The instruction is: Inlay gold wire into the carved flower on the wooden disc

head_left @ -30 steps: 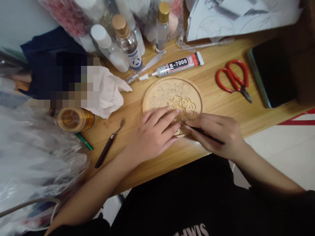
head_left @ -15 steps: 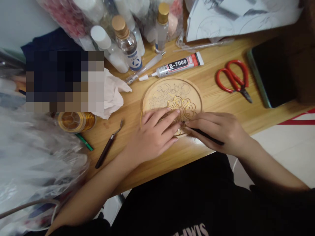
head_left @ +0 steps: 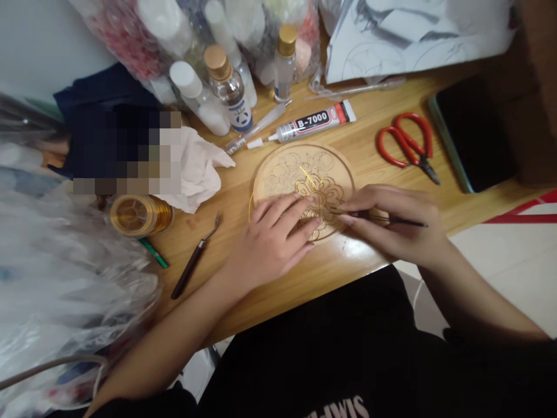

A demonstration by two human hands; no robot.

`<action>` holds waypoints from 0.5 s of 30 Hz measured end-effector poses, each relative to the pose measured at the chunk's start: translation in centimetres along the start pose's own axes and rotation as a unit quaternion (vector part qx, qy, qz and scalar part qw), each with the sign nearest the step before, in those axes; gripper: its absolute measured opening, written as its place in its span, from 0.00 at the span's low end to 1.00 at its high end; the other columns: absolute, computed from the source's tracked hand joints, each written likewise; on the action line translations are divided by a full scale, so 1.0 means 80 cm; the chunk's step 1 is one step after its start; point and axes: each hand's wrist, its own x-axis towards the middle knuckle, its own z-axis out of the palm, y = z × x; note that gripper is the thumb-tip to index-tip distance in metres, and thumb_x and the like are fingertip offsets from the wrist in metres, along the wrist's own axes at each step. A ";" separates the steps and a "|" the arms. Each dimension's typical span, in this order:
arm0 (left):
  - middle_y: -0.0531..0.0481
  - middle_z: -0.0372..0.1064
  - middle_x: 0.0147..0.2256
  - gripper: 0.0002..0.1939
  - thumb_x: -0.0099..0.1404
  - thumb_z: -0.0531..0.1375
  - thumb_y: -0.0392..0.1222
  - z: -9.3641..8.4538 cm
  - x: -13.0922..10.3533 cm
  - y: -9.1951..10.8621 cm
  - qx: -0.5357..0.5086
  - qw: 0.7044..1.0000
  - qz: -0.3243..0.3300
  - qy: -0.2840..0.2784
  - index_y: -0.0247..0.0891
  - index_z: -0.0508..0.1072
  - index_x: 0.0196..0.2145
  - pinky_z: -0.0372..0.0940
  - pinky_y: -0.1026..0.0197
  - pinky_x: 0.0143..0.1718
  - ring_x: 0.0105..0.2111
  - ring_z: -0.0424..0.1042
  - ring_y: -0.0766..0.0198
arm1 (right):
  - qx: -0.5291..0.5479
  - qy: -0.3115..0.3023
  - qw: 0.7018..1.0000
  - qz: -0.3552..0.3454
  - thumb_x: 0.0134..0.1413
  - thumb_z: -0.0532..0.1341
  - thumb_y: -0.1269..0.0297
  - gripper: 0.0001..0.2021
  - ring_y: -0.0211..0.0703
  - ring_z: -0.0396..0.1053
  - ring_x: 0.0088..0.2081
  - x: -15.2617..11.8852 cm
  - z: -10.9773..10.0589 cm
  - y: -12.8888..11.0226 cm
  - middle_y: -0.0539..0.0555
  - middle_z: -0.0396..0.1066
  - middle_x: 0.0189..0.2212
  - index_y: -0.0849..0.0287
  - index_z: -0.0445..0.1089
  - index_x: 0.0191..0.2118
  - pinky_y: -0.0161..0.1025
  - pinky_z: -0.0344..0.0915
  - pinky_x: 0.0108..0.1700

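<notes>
A round wooden plate (head_left: pixel 285 154) with a drawn floral pattern lies on the table, its flower outlined in gold wire (head_left: pixel 326 183). Across the plate's near left part rests my left hand (head_left: pixel 278 235), palm down, fingers stretched and slightly spread. My right hand (head_left: pixel 387 217) pinches dark tweezers (head_left: pixel 402 221), their tips at the flower's right side close to my left fingertips. One bright length of wire slants up over the flower, and another bends out past the plate's left rim. What lies under my left palm is hidden.
Beyond the plate are a B-7000 glue tube (head_left: pixel 313 120), several bottles (head_left: pixel 228 87) and paper sketches (head_left: pixel 413 40). Red-handled cutters (head_left: pixel 407 142) and a phone (head_left: pixel 472 136) lie right. To the left are a wire spool (head_left: pixel 139 215), crumpled tissue (head_left: pixel 195 168) and a dark-handled tool (head_left: pixel 190 267).
My right hand has turned and lifted slightly, so the tweezers now lie flatter and point left. The loose wire over the flower shows more plainly. My left hand stays on the plate.
</notes>
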 end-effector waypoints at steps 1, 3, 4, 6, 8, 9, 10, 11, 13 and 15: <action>0.40 0.67 0.55 0.15 0.68 0.57 0.44 0.001 0.000 0.000 0.000 1.000 0.001 0.005 0.36 0.72 0.49 0.61 0.48 0.54 0.55 0.65 0.49 | 0.013 0.001 1.000 0.009 0.54 0.66 0.69 0.06 0.41 0.72 0.29 0.001 0.000 0.001 0.51 0.73 0.28 0.53 0.70 0.37 0.39 0.67 0.26; 0.38 0.67 0.54 0.15 0.67 0.58 0.44 0.001 -0.001 0.000 -0.007 1.000 0.001 0.009 0.36 0.72 0.48 0.61 0.47 0.54 0.55 0.65 0.48 | 0.031 -0.006 0.999 0.029 0.54 0.66 0.67 0.04 0.41 0.71 0.28 0.003 0.001 0.003 0.50 0.74 0.28 0.52 0.71 0.36 0.40 0.66 0.25; 0.37 0.67 0.54 0.15 0.67 0.58 0.44 0.002 -0.001 0.000 -0.012 1.000 -0.001 0.010 0.35 0.72 0.48 0.61 0.47 0.54 0.56 0.65 0.48 | 0.037 -0.009 0.999 0.036 0.54 0.65 0.67 0.04 0.40 0.71 0.27 0.003 0.002 0.003 0.50 0.74 0.28 0.51 0.71 0.35 0.40 0.66 0.24; 0.37 0.67 0.54 0.14 0.68 0.57 0.45 0.002 -0.002 0.000 -0.021 1.000 -0.008 0.011 0.36 0.72 0.48 0.61 0.47 0.54 0.56 0.64 0.48 | 0.045 -0.004 0.998 0.053 0.54 0.65 0.66 0.03 0.40 0.70 0.26 0.003 0.005 0.002 0.50 0.74 0.28 0.51 0.72 0.35 0.39 0.66 0.24; 0.38 0.66 0.54 0.14 0.68 0.57 0.45 0.002 -0.002 0.000 -0.027 0.999 -0.016 0.012 0.37 0.72 0.48 0.60 0.47 0.54 0.56 0.63 0.49 | 0.056 0.016 0.996 0.070 0.54 0.66 0.65 0.02 0.40 0.70 0.27 0.001 0.006 0.001 0.50 0.74 0.28 0.53 0.72 0.33 0.39 0.68 0.26; 0.38 0.66 0.54 0.14 0.68 0.57 0.45 0.002 -0.002 0.000 -0.029 0.999 -0.018 0.013 0.38 0.72 0.48 0.61 0.47 0.54 0.56 0.63 0.49 | 0.064 0.028 0.994 0.081 0.54 0.65 0.65 0.02 0.40 0.71 0.28 -0.001 0.005 0.000 0.50 0.74 0.28 0.54 0.72 0.33 0.38 0.68 0.27; 0.38 0.66 0.54 0.14 0.68 0.57 0.45 0.002 -0.002 0.000 -0.031 0.999 -0.018 0.014 0.38 0.72 0.48 0.61 0.46 0.53 0.56 0.63 0.49 | 0.073 0.040 0.992 0.091 0.55 0.64 0.65 0.01 0.39 0.71 0.28 -0.002 0.003 0.000 0.50 0.74 0.28 0.55 0.72 0.34 0.38 0.69 0.28; 0.38 0.66 0.54 0.14 0.68 0.57 0.45 0.003 -0.002 0.000 -0.032 0.999 -0.018 0.015 0.38 0.72 0.48 0.61 0.46 0.53 0.56 0.64 0.49 | 0.081 0.050 0.991 0.097 0.57 0.62 0.66 0.02 0.39 0.71 0.28 -0.002 0.002 0.000 0.50 0.73 0.28 0.55 0.73 0.36 0.38 0.69 0.28; 0.38 0.66 0.54 0.14 0.68 0.57 0.45 0.003 -0.002 0.000 -0.030 0.999 -0.014 0.018 0.38 0.72 0.48 0.61 0.46 0.53 0.55 0.64 0.49 | 0.073 0.066 0.991 0.086 0.60 0.59 0.68 0.06 0.39 0.71 0.28 -0.001 -0.003 0.002 0.50 0.73 0.28 0.55 0.73 0.40 0.38 0.69 0.30; 0.38 0.66 0.53 0.14 0.67 0.57 0.44 0.003 -0.002 0.000 -0.024 0.999 -0.010 0.024 0.38 0.72 0.48 0.62 0.46 0.52 0.55 0.65 0.49 | 0.026 0.067 0.997 0.041 0.60 0.58 0.70 0.08 0.39 0.71 0.30 0.004 -0.005 0.003 0.52 0.74 0.30 0.56 0.72 0.42 0.39 0.68 0.32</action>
